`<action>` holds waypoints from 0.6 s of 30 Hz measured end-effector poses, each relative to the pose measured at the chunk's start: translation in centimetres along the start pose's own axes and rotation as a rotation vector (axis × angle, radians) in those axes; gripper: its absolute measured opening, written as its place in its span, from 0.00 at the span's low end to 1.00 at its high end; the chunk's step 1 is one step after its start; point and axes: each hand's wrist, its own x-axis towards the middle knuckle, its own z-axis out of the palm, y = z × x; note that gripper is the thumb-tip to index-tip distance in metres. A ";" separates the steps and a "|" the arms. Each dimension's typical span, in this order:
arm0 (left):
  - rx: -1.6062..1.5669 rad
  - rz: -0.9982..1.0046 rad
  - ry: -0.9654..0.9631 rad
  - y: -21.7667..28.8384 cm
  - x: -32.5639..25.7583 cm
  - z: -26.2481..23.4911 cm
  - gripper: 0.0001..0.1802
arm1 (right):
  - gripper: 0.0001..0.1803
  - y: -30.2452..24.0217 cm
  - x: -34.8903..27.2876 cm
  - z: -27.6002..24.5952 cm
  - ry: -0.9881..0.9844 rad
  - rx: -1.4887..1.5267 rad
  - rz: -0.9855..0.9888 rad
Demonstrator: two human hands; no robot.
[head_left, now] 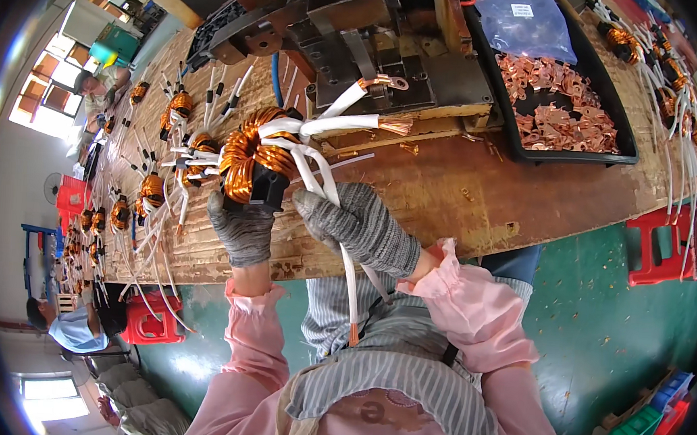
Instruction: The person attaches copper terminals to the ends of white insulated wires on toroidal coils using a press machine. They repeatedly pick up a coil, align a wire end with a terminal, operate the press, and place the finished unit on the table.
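Note:
My left hand (244,233), in a grey knitted glove, is closed around the lower side of a copper-wound ring coil (250,150) with a black block (268,189) on it. Most of those fingers are hidden behind the coil. My right hand (368,228), gloved alike, is closed on white wire leads (319,175) coming off the coil; one hangs down past the glove with bare copper at its tip. Two other leads point toward a dark metal press (368,49). A copper ring lug (390,82) sits on one lead's end; the other shows frayed bare strands (395,125).
Right of the press stands a black tray (563,156) of copper lugs (562,115) with a clear plastic bag (528,24). More wound coils (152,190) line the wooden bench's left, others (670,74) the far right. Red stools (660,247) and co-workers (74,328) are beyond.

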 end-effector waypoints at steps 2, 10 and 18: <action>-0.006 0.014 0.044 0.2 0.1 0.7 0.35 | 0.18 -0.6 0.3 0.1 -0.027 0.086 0.039; -0.004 0.023 0.129 0.6 -1.0 3.2 0.28 | 0.17 -2.0 0.5 -1.3 -0.155 0.323 0.144; 0.044 -0.011 0.053 0.4 -3.0 2.6 0.35 | 0.18 -1.7 -3.0 -2.9 -0.180 0.116 0.148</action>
